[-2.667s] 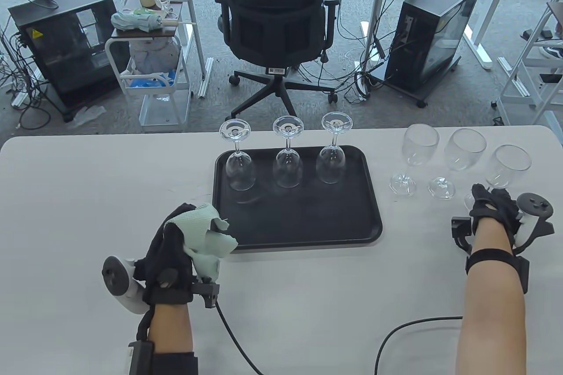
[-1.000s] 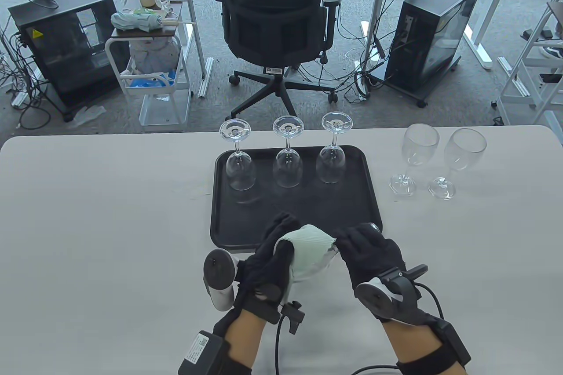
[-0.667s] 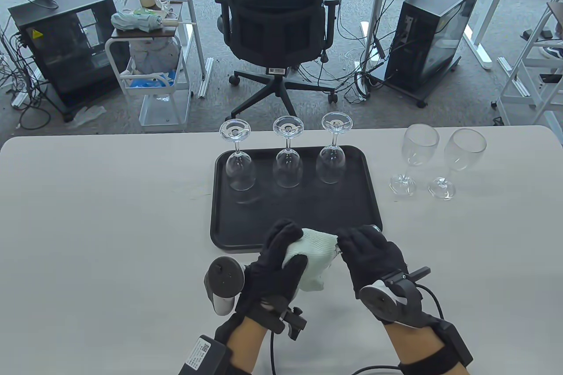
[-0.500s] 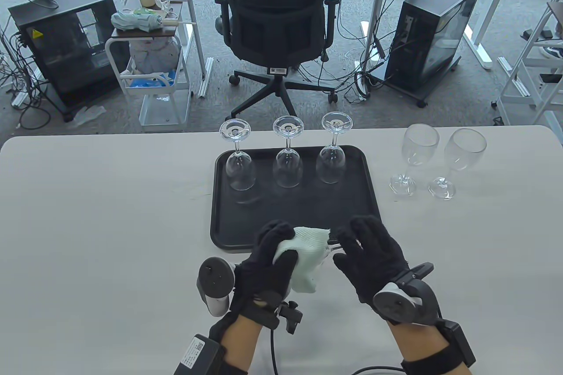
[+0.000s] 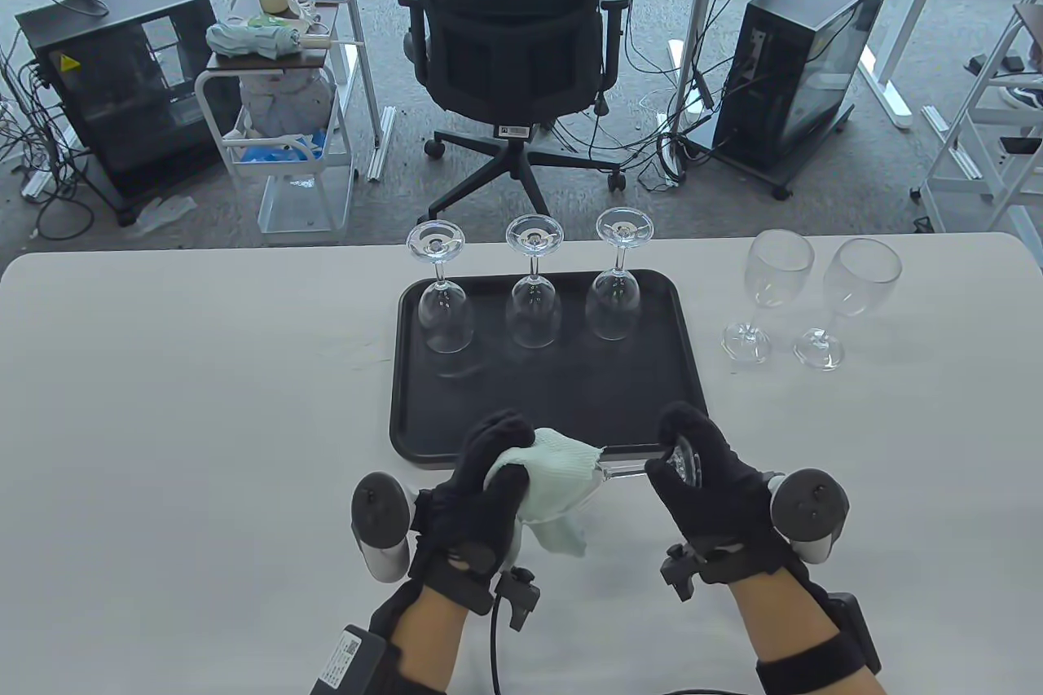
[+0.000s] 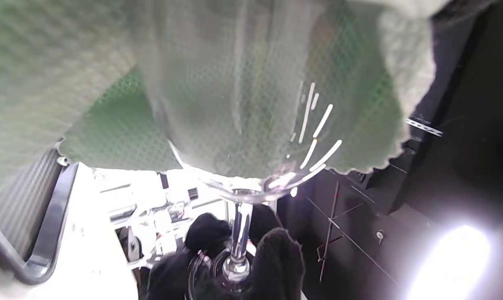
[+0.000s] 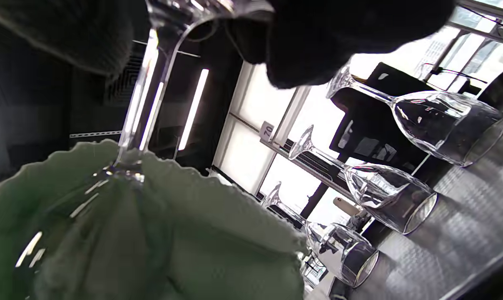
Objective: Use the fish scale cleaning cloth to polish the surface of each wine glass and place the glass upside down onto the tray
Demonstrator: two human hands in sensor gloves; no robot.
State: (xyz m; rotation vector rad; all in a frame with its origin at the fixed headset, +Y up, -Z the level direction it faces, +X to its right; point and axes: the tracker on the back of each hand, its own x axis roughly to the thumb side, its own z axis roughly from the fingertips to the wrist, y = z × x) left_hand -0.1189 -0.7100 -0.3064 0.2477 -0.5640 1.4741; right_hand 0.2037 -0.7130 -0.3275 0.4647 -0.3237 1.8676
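Note:
A wine glass (image 5: 623, 469) lies level in the air over the tray's near edge. My left hand (image 5: 501, 459) grips its bowl through the pale green cloth (image 5: 554, 475), which wraps the bowl. My right hand (image 5: 676, 455) pinches the foot of the glass. In the left wrist view the bowl (image 6: 243, 125) sits inside the cloth (image 6: 110, 83), and the stem runs down to the right hand's fingers (image 6: 276, 258). The right wrist view shows the stem (image 7: 145, 96) entering the cloth (image 7: 193, 233). Three glasses (image 5: 533, 312) stand upside down at the back of the black tray (image 5: 554, 393).
Two upright wine glasses (image 5: 778, 271) (image 5: 860, 279) stand on the white table (image 5: 204, 402) to the right of the tray. An office chair (image 5: 513, 35) and computer cases are on the floor beyond the far table edge.
My right hand took the rightmost upright glass and brought it to the cloth. In the last second it slid from near the bowl out to the foot, baring the stem.

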